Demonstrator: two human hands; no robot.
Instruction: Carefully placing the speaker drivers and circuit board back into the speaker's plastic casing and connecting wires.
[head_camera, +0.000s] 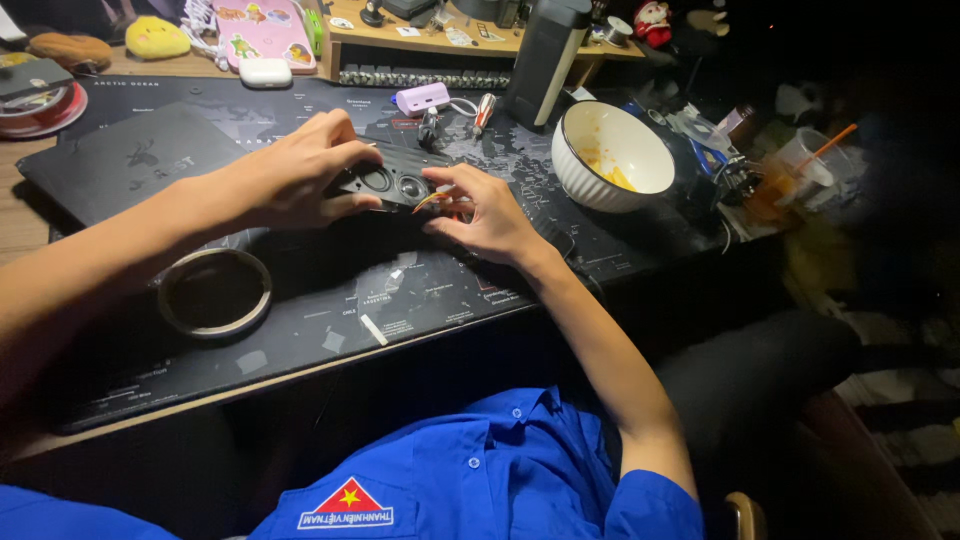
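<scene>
A small black speaker bar (395, 178) with two round drivers lies on a dark desk mat (300, 290) printed with a map. My left hand (295, 175) grips its left end, fingers curled over the top edge. My right hand (482, 210) rests at its right end and pinches a thin orange-tipped tool (432, 198) against the bar. The bar's right end is hidden under my fingers.
A ringed round coaster (215, 292) sits front left. A white ribbed bowl (610, 155) with food remains stands at right, a plastic cup with an orange straw (800, 165) beyond it. A black laptop (120, 160), a tall dark canister (545, 55) and a lilac power bank (422, 98) lie behind.
</scene>
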